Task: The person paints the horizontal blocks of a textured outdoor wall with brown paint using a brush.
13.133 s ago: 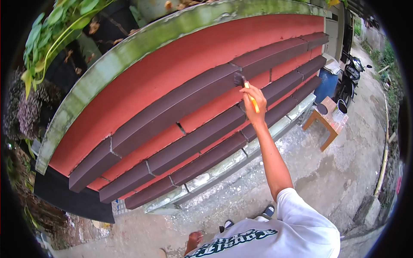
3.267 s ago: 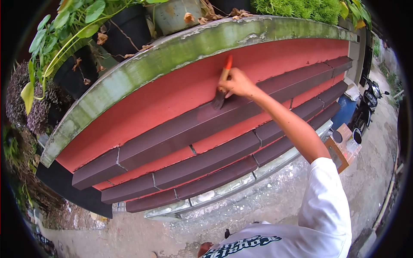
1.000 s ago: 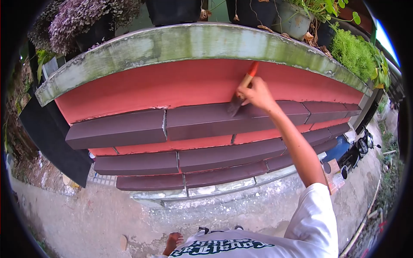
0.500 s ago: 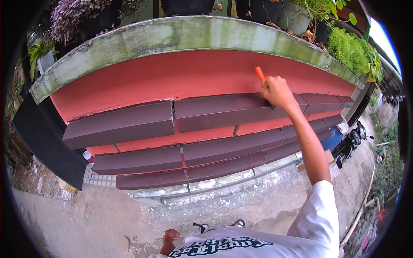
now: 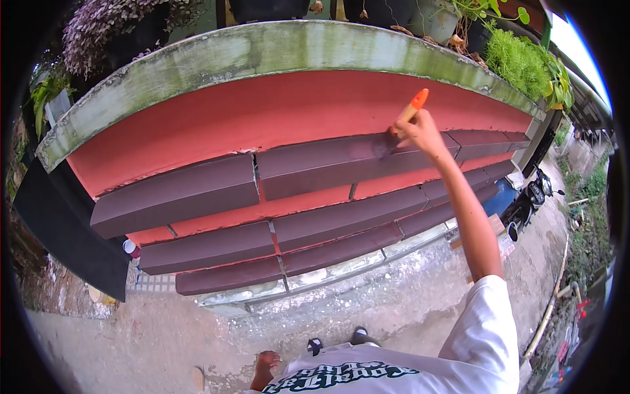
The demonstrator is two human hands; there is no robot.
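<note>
My right hand (image 5: 418,133) is closed around a paintbrush (image 5: 414,107) with an orange-tipped handle that points up and to the right. The dark bristles touch the top face of the upper maroon slab (image 5: 328,157), near its right part. Behind that slab rises a red-pink wall (image 5: 262,111). Low in the view, beside my white shirt, my left hand (image 5: 268,360) hangs over the concrete floor; its fingers are small, and I cannot make out whether they hold anything.
A mossy concrete ledge (image 5: 262,56) with potted plants runs above the wall. Further maroon slabs (image 5: 210,246) lie below. A motorcycle (image 5: 530,200) and a box (image 5: 497,226) stand at the right, a red-and-white cup (image 5: 131,247) at the left. A black panel (image 5: 72,230) leans left.
My right hand has tilted the brush, so its handle leans further right and the bristles sit higher and further left on the slab. The whole view has shifted slightly.
</note>
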